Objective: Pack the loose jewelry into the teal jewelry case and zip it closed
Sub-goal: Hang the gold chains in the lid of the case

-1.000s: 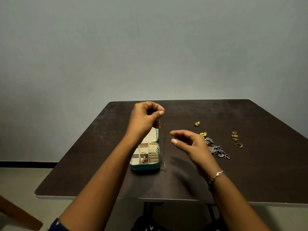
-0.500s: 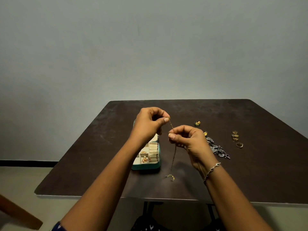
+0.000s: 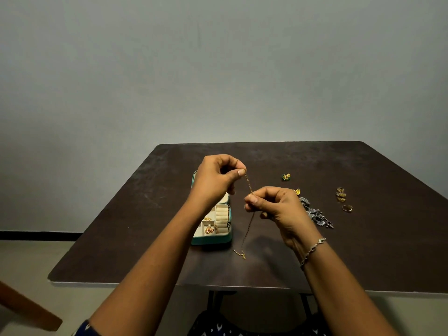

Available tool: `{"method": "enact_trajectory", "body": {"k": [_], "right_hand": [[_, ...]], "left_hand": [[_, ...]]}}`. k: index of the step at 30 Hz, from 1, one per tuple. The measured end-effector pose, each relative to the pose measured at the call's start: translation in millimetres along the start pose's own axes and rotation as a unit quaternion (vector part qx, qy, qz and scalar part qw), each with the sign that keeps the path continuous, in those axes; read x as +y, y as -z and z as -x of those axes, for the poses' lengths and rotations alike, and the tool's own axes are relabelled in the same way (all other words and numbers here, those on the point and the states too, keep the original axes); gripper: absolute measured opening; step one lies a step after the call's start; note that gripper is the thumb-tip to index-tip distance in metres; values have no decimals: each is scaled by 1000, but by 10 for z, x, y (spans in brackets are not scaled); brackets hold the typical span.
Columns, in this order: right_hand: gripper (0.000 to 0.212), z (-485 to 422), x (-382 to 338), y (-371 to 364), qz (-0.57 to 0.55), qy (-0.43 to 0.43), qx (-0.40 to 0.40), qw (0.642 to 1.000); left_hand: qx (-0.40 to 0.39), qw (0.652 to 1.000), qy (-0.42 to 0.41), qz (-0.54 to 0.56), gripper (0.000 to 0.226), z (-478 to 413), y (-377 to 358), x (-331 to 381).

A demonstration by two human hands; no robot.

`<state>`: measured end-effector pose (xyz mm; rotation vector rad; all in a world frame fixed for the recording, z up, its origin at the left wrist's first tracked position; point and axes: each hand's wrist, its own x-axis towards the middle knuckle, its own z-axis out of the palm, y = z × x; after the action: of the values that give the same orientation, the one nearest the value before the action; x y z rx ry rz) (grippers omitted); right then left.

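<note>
A thin gold chain (image 3: 249, 226) hangs between my hands above the dark table (image 3: 145, 226). My left hand (image 3: 215, 179) pinches its top end. My right hand (image 3: 276, 206) pinches it a little lower down, and its pendant end trails onto the table. The teal jewelry case (image 3: 213, 238) lies open under my left wrist, with cream compartments holding a few gold pieces. Its lid is mostly hidden behind my left hand. Loose pieces lie to the right: a green-gold earring (image 3: 286, 176), a yellow earring (image 3: 297, 191), a silver-grey necklace (image 3: 315, 213), stacked gold rings (image 3: 340, 194) and a single ring (image 3: 347, 208).
The table's front edge (image 3: 242, 286) runs just below my forearms. A wooden piece (image 3: 26, 309) shows at the lower left on the floor side. A plain wall stands behind the table.
My right hand came in from open and took hold of the chain below my left hand. The chain's lower end swung right, away from the case's side.
</note>
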<state>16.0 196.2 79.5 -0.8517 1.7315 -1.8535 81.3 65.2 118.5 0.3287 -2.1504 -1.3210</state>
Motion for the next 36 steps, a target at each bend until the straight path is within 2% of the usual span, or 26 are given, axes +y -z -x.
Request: {"method": "enact_trajectory", "body": {"k": [6,13,24,30,32,36], "right_hand": [[19,-5,47,31,6,-7,19,1000],[14,126,132,61,14,-2,52,999],[13,245,410,107,-51,-59,85,993],[16,261,485,72,-118,-68,106,985],[18,265,518,63,-120,-58,111,985],[19,271,602,41,-51,-50,106,992]], "left_hand": [[-5,1000,-7,-2,17,-26,-25,4],[5,1000,-22,-5,19,-208,29,33],[38,998,-41,-19,12,-836,239,42],[-7,998,-31,-61,25,-1136,201,-131],[-24,996,-18,-79,22,-1222,150,-201],[-65,991,-4,-115,6,-1373,32,-348]]}}
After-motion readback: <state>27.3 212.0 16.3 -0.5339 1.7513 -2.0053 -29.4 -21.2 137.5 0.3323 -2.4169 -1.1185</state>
